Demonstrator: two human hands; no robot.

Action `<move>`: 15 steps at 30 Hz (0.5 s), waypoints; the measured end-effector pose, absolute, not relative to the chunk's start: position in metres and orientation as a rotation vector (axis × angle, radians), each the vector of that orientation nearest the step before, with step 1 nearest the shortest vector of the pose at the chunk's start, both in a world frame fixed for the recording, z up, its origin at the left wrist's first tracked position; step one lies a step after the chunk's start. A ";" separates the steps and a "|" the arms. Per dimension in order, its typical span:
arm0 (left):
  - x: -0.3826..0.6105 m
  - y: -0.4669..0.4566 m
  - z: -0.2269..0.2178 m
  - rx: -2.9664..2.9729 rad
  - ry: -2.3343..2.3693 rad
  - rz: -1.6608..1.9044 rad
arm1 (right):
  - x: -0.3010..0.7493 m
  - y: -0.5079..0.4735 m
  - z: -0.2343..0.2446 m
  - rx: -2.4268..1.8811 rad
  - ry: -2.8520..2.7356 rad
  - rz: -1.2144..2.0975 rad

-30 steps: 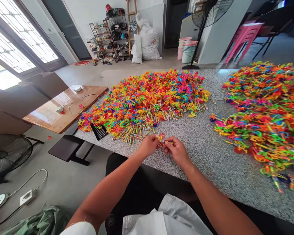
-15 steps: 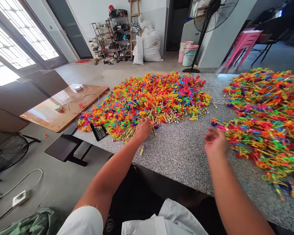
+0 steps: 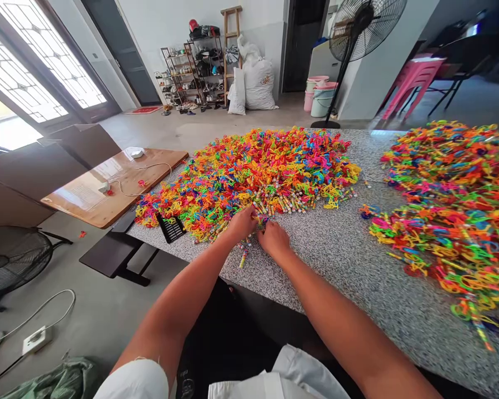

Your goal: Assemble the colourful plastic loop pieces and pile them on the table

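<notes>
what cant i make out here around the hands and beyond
Head view: what the left hand and right hand grip, if anything; the hands themselves cover it.
Head view: the full extent of the right pile of plastic pieces; the right edge cuts it off, and its pieces are blurred.
Head view: print on the large white sack; too small to read.

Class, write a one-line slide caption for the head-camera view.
Left hand and right hand, close together at the near edge of a multicoloured heap of small pieces on a speckled tabletop.
</notes>
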State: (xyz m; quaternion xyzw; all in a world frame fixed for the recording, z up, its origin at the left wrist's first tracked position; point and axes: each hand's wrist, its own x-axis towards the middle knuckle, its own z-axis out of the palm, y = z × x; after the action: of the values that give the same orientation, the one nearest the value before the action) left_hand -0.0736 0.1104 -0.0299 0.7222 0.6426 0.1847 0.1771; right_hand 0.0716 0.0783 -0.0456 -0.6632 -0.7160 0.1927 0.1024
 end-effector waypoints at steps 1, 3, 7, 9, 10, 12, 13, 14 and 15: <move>-0.075 0.109 -0.031 1.983 1.844 0.620 | 0.071 0.077 -0.045 -1.968 -2.093 0.568; -0.078 0.104 -0.032 1.828 1.890 0.813 | 0.069 0.074 -0.044 -1.982 -2.071 0.552; -0.087 0.089 -0.032 1.467 1.719 1.070 | 0.070 0.070 -0.045 -1.853 -2.246 0.496; -0.092 0.079 -0.030 1.306 1.544 1.153 | 0.078 0.068 -0.049 -1.717 -2.355 0.488; -0.094 0.074 -0.029 1.244 1.467 1.182 | 0.084 0.066 -0.051 -1.656 -2.381 0.498; -0.095 0.063 -0.027 1.151 1.352 1.210 | 0.096 0.064 -0.057 -1.569 -2.324 0.556; -0.095 0.058 -0.026 1.120 1.315 1.210 | 0.103 0.062 -0.059 -1.538 -2.234 0.623; -0.094 0.054 -0.026 1.099 1.286 1.202 | 0.109 0.060 -0.060 -1.506 -2.108 0.727; -0.091 0.049 -0.026 1.087 1.264 1.193 | 0.115 0.059 -0.061 -1.460 -1.955 0.860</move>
State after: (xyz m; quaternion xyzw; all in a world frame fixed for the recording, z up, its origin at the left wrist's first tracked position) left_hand -0.0915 0.0494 -0.0256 0.4531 0.5270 0.4976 0.5191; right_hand 0.1154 0.0589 -0.0609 -0.5429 -0.7266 0.3199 0.2737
